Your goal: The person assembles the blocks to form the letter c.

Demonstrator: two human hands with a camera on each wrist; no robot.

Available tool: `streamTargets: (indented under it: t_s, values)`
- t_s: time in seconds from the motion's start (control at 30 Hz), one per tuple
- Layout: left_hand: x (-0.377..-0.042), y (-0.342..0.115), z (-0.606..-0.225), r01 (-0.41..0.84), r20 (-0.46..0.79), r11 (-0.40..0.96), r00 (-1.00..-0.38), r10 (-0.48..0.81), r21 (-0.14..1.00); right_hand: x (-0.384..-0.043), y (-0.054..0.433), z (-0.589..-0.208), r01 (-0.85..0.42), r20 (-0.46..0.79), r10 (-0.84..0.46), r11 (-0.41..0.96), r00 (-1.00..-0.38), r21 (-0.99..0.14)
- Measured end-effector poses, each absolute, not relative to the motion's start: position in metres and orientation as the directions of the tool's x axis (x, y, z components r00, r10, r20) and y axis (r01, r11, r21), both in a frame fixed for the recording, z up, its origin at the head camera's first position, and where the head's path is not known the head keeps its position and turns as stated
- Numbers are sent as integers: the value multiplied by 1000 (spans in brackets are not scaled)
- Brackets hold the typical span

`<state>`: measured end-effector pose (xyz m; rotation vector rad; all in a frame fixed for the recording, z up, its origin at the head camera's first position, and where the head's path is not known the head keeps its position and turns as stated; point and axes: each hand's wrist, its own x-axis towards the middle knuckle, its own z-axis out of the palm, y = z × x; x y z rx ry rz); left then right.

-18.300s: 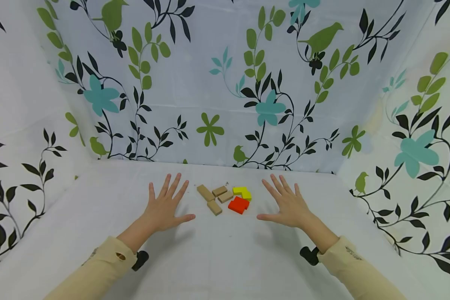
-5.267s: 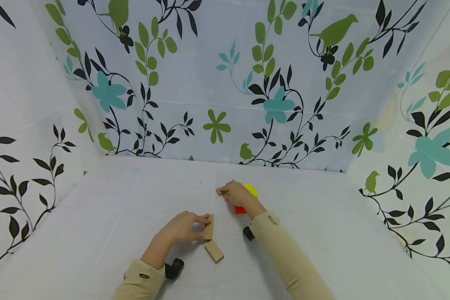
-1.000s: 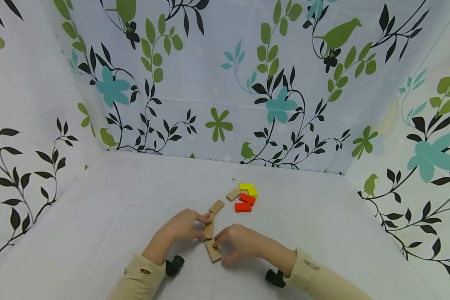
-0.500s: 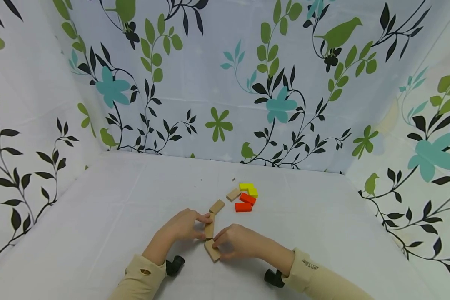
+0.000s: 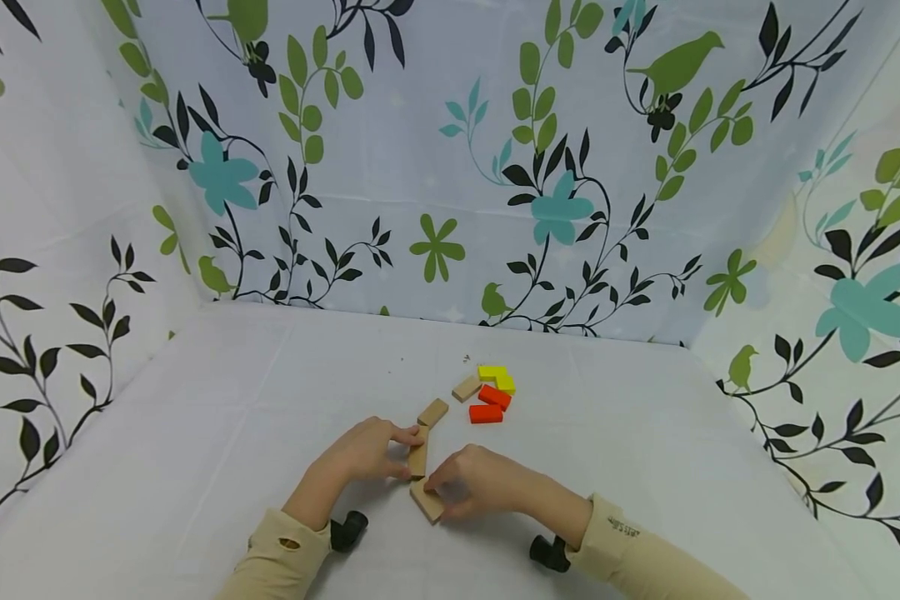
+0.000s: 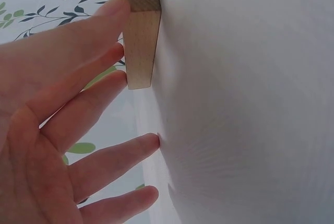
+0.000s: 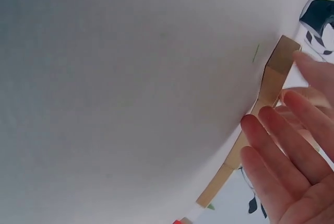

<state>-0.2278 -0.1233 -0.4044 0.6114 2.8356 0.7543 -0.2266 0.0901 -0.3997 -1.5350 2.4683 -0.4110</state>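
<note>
Four-sided wooden blocks lie in a bent line on the white tabletop in the head view. My left hand holds the long wooden block with thumb and fingertips. In the left wrist view, this wooden block shows a stamped 28 on its near end. My right hand pinches the lower wooden block, whose upper end meets the long one. Just past the long block's far end lies a shorter wooden block. The right wrist view shows my right hand beside the row.
Another small wooden block lies farther back, beside yellow pieces and two red blocks. Patterned cloth hangs behind and at both sides of the white tabletop.
Since 18.3 s ago, the clustered wooden blocks have been drawn nearer into a line, and the red pieces separated. Over the last second, the lower block turns slightly under my right hand; my left stays still.
</note>
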Motion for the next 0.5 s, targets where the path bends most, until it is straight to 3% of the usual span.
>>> streamTargets:
  t_s: [0.5]
  values:
    - [-234,-124,-396,384,27,771,-902,431,509,-254,111,-394,-716,-13,-789,565,-615,-409]
